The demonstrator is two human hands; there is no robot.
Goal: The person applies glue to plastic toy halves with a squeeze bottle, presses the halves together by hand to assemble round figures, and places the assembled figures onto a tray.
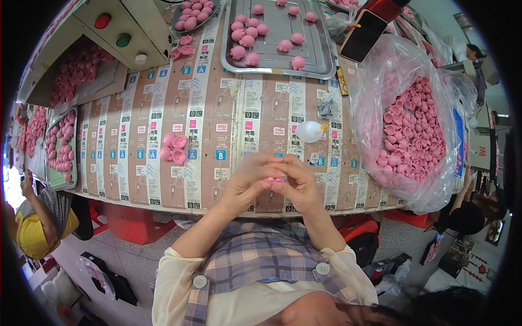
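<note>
Near the table's front edge, my left hand (246, 180) and my right hand (300, 183) meet, fingers closed together around a small pink plastic piece (273, 180). Fingers hide most of the piece, so its full shape cannot be seen. Beyond my right hand lies a white squeeze bottle (309, 132) with a yellow tip. To the left of my hands sits a small group of pink shells (174, 148), some round side up and some showing their hollow side.
On the right stands a clear plastic bag (365, 142) full of pink half shells. A metal tray (278, 69) with pink balls is at the back. A control box (111, 32) with buttons, a phone (364, 36) and a green tray (75, 182) surround the printed tabletop. Other people sit at both sides.
</note>
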